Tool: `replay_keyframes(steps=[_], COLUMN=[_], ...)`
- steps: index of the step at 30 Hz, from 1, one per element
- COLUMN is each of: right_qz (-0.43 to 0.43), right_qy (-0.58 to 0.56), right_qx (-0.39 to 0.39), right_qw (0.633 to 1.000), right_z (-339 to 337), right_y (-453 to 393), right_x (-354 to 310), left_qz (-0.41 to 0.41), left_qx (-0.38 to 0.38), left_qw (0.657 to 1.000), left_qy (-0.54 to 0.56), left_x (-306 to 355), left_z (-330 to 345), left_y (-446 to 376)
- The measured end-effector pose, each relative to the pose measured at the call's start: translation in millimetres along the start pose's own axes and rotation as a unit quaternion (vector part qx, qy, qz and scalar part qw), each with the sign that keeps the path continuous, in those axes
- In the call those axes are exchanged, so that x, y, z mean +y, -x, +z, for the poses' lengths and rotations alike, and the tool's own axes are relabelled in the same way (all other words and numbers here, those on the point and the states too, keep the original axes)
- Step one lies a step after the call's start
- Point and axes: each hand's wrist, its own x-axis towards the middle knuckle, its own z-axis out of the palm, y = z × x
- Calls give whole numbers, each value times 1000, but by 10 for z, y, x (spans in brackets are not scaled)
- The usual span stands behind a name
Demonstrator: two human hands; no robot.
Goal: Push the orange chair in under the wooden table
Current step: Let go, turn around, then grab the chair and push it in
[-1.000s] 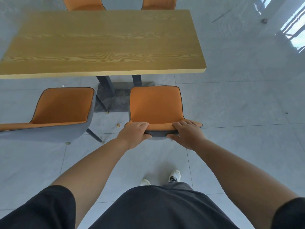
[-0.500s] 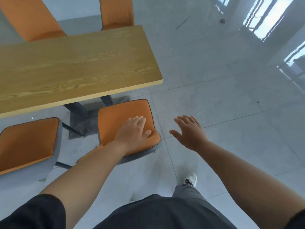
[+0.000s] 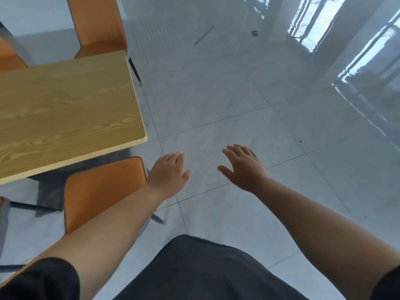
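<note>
Both of the person's bare arms are reaching forward over the grey tiled floor point(image 3: 227, 100), and neither hand is grasping anything. The left hand point(image 3: 167, 173) is hovering palm down with its fingers together and loosely extended, just past the right edge of the orange chair point(image 3: 101, 191) and not touching it. The right hand point(image 3: 243, 167) is floating well clear of the furniture, palm down, fingers spread and thumb splayed out toward the left hand. The orange chair is sitting at the near right corner of the wooden table point(image 3: 65, 113), the far part of its seat lying beneath the tabletop's near edge while the rest is projecting toward the person, partly covered by the left forearm. Another orange chair point(image 3: 97, 24) is standing at the table's far side, its back rising above the tabletop. To the right of the table, the glossy floor is lying open, reflecting bright windows
</note>
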Motion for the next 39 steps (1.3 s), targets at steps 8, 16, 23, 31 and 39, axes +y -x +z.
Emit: replay_keyframes(steps=[8, 16, 23, 31, 39], right_qz=[-12, 10, 12, -28, -124], right_qy=[4, 15, 3, -12, -3], right_qx=[6, 13, 18, 27, -24], right_qw=[1000, 1000, 1000, 999, 992], right_z=[6, -168, -313, -296, -536], right_y=[-877, -2246, -3371, -4905, -6818], right_x=[492, 832, 1044, 1551, 2207], left_qz=[-4, 11, 14, -32, -112], left_qx=[18, 21, 37, 26, 47], left_qw=[1000, 1000, 999, 999, 992], left_qy=[-9, -17, -22, -24, -21], left_x=[-118, -758, -1225, -1805, -2213], left_z=[-35, -321, -608, -662, -984], left_y=[-1082, -2474, -3547, -4726, -6176])
